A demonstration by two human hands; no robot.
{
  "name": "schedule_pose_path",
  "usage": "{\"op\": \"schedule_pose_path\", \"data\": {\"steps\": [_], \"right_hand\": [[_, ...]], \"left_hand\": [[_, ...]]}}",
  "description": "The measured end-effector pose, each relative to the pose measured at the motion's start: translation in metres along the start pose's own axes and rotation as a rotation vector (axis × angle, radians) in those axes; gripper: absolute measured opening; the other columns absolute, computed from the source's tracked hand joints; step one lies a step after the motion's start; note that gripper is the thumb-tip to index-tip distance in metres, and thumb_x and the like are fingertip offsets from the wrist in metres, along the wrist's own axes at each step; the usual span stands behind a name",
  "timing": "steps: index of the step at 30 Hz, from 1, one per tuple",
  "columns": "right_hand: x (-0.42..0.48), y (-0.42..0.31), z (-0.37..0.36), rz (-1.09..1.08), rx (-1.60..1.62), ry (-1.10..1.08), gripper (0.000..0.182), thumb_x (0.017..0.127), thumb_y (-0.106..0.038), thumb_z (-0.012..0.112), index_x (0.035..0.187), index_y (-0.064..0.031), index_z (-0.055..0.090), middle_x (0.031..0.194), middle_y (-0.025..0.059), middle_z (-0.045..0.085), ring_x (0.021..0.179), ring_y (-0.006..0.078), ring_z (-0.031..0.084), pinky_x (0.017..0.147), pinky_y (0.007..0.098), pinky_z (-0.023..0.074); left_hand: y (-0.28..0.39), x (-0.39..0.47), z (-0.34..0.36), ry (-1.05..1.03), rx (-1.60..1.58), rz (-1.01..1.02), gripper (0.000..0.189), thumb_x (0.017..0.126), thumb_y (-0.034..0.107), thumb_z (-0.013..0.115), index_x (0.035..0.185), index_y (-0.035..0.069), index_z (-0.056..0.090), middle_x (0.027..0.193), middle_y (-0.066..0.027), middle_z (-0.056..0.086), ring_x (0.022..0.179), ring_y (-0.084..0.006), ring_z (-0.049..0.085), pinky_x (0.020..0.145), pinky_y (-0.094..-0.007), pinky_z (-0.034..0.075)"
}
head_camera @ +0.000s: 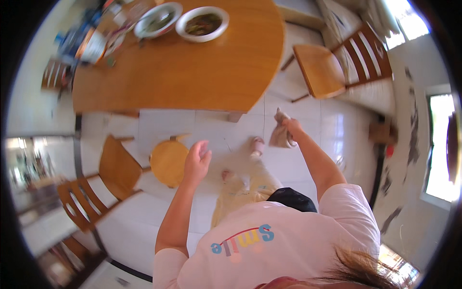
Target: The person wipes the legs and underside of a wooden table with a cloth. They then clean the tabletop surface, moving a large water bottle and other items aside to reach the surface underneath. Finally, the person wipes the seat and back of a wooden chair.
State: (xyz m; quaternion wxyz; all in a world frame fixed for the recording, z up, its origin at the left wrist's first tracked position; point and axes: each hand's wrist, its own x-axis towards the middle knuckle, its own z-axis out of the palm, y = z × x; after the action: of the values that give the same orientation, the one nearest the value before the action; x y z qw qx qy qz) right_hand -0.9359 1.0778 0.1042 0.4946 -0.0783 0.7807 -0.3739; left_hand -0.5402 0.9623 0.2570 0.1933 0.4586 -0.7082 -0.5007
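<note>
A bunched beige cloth [282, 133] hangs from my right hand [293, 129], which grips it above the tiled floor, to the right of my feet. My left hand [197, 160] holds nothing; its fingers are slightly curled, with the thumb apart from them. From this view it is beside a round wooden stool [169, 162]. Ahead of both hands stands a wooden table [180, 79] with a curved right end. On its far side are a white bowl of dark food [216, 31] and another white bowl [176, 27] with a utensil in it.
A wooden chair [319, 72] stands off the table's right end, and another chair [119, 169] is at the left near the stool. Blurred packages [90, 47] crowd the table's far left. A patchy wall with a window [440, 148] is at the right.
</note>
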Motion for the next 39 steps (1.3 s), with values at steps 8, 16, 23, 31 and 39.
{"op": "schedule_pose_path", "data": {"steps": [8,16,23,31,39], "right_hand": [[-0.02,0.005,0.084,0.189,1.272,-0.06,0.029,0.08,-0.019,0.056,0.102,-0.0003,0.058,0.095,0.0102,0.063,0.084,0.0206,0.062,0.076,0.0329,0.0491],[-0.022,-0.076,0.163,-0.245,1.072,0.003,0.047,0.089,-0.029,0.044,0.13,-0.0047,0.046,0.127,0.0148,0.052,0.121,0.029,0.044,0.103,0.0358,0.0306],[0.06,-0.093,0.157,-0.203,0.818,-0.171,0.057,0.089,-0.04,0.042,0.135,-0.0058,0.041,0.14,0.0161,0.039,0.13,0.0318,0.035,0.108,0.037,0.0234],[0.16,-0.187,0.091,-0.352,1.144,-0.565,0.045,0.099,-0.033,0.035,0.13,-0.0038,0.049,0.133,0.0122,0.049,0.122,0.0236,0.045,0.105,0.0334,0.0313],[0.05,-0.056,0.156,-0.561,0.617,-0.081,0.038,0.09,-0.012,0.047,0.127,-0.0125,0.054,0.126,0.0202,0.05,0.124,0.0364,0.04,0.107,0.042,0.0279]], "left_hand": [[0.083,0.184,0.079,-0.133,0.439,0.518,0.046,0.091,0.023,0.053,0.131,0.003,0.04,0.136,-0.0193,0.039,0.125,-0.0333,0.04,0.1,-0.0419,0.037],[0.077,0.281,0.155,-0.202,0.869,0.649,0.059,0.093,0.033,0.045,0.142,0.005,0.028,0.149,-0.0226,0.019,0.136,-0.0408,0.019,0.111,-0.0499,0.015],[0.077,0.274,0.164,-0.212,0.912,0.628,0.058,0.094,0.033,0.037,0.14,-0.003,0.031,0.148,-0.0249,0.021,0.137,-0.041,0.02,0.111,-0.0493,0.014],[0.084,0.274,0.163,-0.295,0.908,0.575,0.06,0.094,0.031,0.035,0.141,-0.005,0.025,0.149,-0.0256,0.014,0.138,-0.041,0.013,0.111,-0.0502,0.012],[0.08,0.273,0.16,-0.301,0.852,0.571,0.06,0.094,0.031,0.037,0.14,-0.006,0.025,0.149,-0.0254,0.015,0.138,-0.0405,0.015,0.111,-0.0498,0.013]]}}
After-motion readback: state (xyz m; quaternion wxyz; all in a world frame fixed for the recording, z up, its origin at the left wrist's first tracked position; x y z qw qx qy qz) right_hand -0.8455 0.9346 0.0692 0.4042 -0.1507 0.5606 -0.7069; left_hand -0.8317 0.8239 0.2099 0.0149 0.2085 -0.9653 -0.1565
